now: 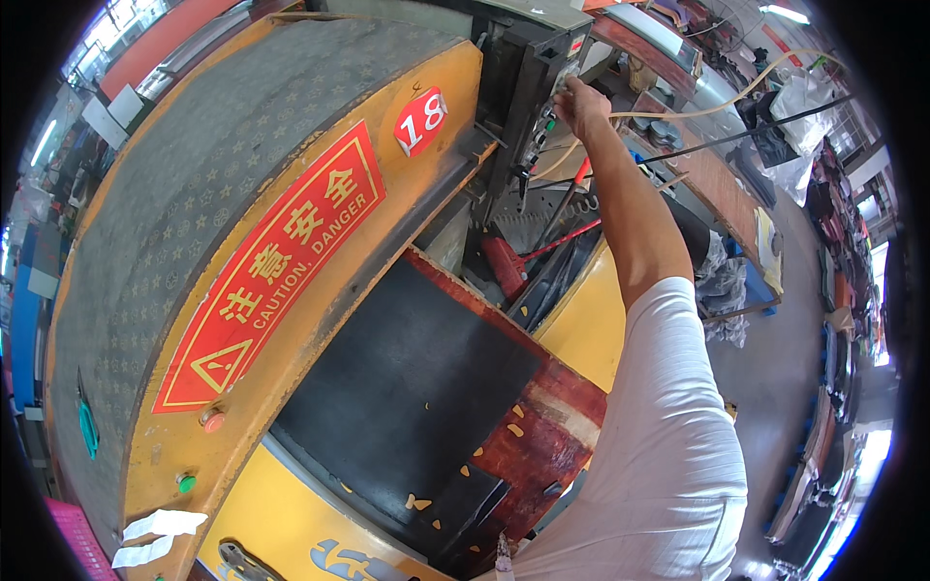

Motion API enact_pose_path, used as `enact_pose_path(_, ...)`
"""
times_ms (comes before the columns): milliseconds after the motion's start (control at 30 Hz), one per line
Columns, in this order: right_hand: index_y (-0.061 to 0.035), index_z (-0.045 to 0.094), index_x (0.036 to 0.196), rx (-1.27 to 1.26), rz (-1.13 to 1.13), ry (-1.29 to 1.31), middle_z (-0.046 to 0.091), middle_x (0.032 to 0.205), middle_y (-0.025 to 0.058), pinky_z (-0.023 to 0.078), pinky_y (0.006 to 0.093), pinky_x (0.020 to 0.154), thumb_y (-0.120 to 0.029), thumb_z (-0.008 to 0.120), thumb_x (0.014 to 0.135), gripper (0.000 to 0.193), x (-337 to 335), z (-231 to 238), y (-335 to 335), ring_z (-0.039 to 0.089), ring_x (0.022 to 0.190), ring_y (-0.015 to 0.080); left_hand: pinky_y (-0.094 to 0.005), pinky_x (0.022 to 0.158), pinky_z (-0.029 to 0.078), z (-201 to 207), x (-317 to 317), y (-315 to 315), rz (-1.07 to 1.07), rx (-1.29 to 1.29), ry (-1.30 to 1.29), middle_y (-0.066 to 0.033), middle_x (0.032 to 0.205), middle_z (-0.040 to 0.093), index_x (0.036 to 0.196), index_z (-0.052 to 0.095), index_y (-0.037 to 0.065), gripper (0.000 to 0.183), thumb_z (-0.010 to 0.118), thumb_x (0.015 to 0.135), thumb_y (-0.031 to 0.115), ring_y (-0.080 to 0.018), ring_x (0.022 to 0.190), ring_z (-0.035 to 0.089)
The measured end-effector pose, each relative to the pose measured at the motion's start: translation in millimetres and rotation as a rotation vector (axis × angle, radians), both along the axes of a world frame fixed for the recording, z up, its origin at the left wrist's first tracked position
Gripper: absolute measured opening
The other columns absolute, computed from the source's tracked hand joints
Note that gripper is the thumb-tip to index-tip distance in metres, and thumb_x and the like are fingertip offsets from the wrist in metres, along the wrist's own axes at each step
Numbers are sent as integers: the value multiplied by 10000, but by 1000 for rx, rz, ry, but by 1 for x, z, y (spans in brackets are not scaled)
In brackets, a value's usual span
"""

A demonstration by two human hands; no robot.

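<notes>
My right arm, in a white sleeve, stretches up to the dark control panel (547, 126) on the side of a large yellow machine (291, 261). At its upper edge my right hand (584, 107) has its fingers bent and closed against a small control; the fingers hide what they grip. Below lies a black sheet (397, 349) on a worn red-brown board (547, 436), with small tan scraps (418, 503) scattered over both. My left hand is out of view.
A red push button (213, 420) and a green one (186, 482) sit on the machine's front. A red-handled brush (506, 266) lies behind the board. At right stands a wooden bench (722, 184) with a cable above it. Stacked materials (823, 416) line the far right.
</notes>
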State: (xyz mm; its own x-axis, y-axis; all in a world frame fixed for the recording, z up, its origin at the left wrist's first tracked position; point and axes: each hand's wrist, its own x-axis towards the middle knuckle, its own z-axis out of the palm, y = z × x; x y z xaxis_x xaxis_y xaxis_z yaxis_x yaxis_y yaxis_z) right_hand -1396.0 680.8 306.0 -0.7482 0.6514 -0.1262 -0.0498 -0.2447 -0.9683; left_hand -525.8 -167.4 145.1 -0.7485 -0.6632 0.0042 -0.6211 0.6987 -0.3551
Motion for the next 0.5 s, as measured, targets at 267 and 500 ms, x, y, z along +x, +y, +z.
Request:
enact_pose_path(267,-17,667,1158,-65,65,10,727,971,132,631,399,653,-306,775,974,359,9,-11,2,742,804,260,-465,649,550,-6,4,4,-35,-18,48,-146,787,736,852,733,41,242,706,877,281,-304,724,710)
enact_pose_path(500,-88,674,1036,-73,-11,-29,727,905,78,614,376,614,-335,700,1020,249,14,-30,15,720,744,222,-434,615,567,-19,15,-9,-105,-62,103,-112,770,747,815,745,50,227,755,845,275,-254,700,738)
